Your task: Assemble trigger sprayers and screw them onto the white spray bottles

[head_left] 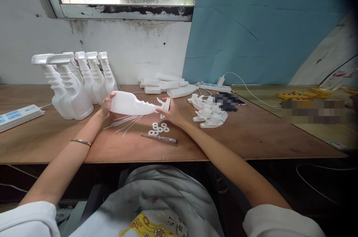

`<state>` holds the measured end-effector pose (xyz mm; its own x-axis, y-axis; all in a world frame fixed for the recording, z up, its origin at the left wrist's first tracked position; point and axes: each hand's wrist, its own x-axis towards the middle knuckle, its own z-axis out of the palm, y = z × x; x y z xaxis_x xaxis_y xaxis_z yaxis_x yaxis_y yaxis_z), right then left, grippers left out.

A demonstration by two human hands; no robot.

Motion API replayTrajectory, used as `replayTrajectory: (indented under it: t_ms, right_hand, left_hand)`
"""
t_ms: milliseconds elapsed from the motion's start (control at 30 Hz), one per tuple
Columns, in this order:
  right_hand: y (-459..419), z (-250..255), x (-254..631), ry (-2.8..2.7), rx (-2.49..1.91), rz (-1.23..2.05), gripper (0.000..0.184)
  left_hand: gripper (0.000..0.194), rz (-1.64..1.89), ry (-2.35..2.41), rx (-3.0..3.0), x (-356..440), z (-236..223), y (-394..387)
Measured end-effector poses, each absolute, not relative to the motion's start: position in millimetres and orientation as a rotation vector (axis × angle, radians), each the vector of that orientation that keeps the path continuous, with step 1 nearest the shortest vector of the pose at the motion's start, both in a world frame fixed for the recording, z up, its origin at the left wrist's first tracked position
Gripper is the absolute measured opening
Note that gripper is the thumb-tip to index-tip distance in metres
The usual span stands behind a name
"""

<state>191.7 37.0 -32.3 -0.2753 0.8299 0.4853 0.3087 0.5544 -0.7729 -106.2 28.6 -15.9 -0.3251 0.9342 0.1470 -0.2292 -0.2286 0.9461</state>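
Observation:
A white spray bottle (125,103) lies sideways in the air over the table, its base to the left. My left hand (106,103) is wrapped round the base end. At the neck, my right hand (171,112) grips the white trigger spray head (165,107), which sits on the bottle's mouth; whether it is fully screwed down I cannot tell. Beneath the bottle lie several thin white tubes (125,121). Several white ring washers (159,128) are piled nearer to me, beside a screwdriver with a clear handle (167,139).
Several assembled spray bottles (75,95) stand at the back left, near a power strip (21,115). Bottles without heads (179,90) lie stacked by the wall. Loose trigger heads (211,114) are heaped on the right, next to a phone (237,99) and another power strip (214,87).

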Motion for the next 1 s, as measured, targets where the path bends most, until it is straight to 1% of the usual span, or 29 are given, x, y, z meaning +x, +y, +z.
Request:
replayTrajectory:
  t_ms: [133,200,300,400,467,567,733,867,1000]
  right_hand:
    - [40.3,-36.7,189.6,-1.763,-0.888,0.863,0.048]
    - [41.3,-38.5,188.2,-1.748,-0.848,0.951,0.050]
    - [41.9,-38.3,187.0,-1.755,-0.761,1.063,0.063]
    - [41.6,-35.0,188.0,-1.772,-0.751,1.050,0.076]
    - [41.5,-32.8,189.3,-1.776,-0.814,0.958,0.073]
    - [42.3,-32.6,189.5,-1.752,-0.899,0.858,0.063]
    - [45.4,-38.4,184.0,-1.625,-0.895,1.026,0.053]
    - [45.8,-39.2,182.0,-1.593,-0.853,1.144,0.054]
    - [44.6,-36.3,182.7,-1.618,-0.781,1.163,0.068]
  left_hand:
    - [0.033,1.682,1.119,0.971,-104.9,-15.0,27.8]
    - [0.034,1.681,1.126,0.961,-105.7,-15.4,28.3]
    - [0.036,1.683,1.139,0.950,-107.6,-16.5,29.6]
    - [0.036,1.692,1.146,0.944,-108.3,-17.0,30.2]
    - [0.036,1.690,1.143,0.945,-107.5,-16.5,29.5]
    - [0.035,1.683,1.134,0.949,-104.7,-14.7,27.6]
    - [0.033,1.690,1.116,0.952,-100.6,-12.2,25.9]
    - [0.033,1.700,1.118,0.949,-100.8,-12.5,26.4]
    - [0.036,1.697,1.128,0.951,-102.7,-13.4,26.5]
